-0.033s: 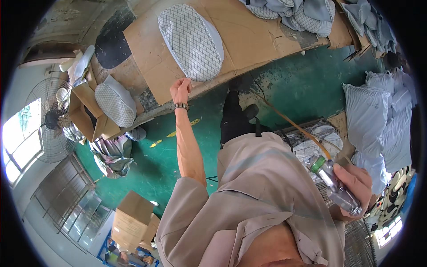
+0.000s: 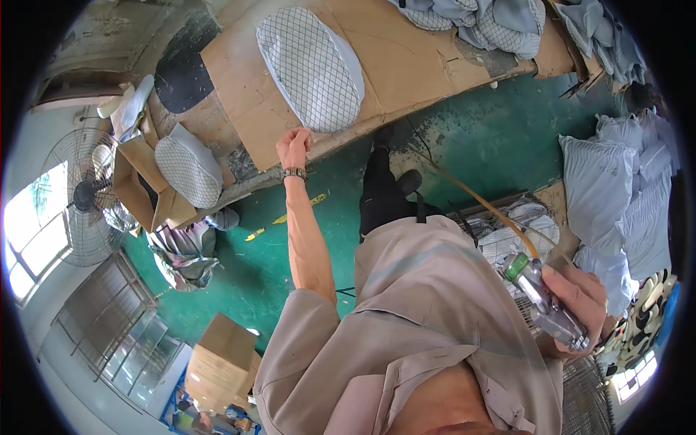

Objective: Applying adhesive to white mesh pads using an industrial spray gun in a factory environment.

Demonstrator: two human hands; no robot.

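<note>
A white quilted pad (image 2: pixel 312 72) with a dark diamond grid, long and rounded, lies on flattened cardboard (image 2: pixel 413 65) on the workbench. My left hand (image 2: pixel 293 148) reaches to its near end, with fingers closed at the pad's edge; the fingertips are partly hidden. On the right, my right hand (image 2: pixel 580 293) is wrapped round a silver hose-fed hand tool (image 2: pixel 540 297) with a green collar, held beside my body, apart from the bench. An amber hose (image 2: pixel 482 205) runs from the tool toward the bench.
A similar pad (image 2: pixel 188 165) and an open carton (image 2: pixel 141 181) sit at the bench's left end by a wire fan (image 2: pixel 85 196). Grey fabric pieces (image 2: pixel 500 25) are piled at far right. Stuffed pale bags (image 2: pixel 598 181) stand right. A large carton (image 2: pixel 217 359) is at lower left.
The large carton at lower left has shifted slightly to the right and looks turned. Both my hands, the pad and the tool stay practically where they were.
</note>
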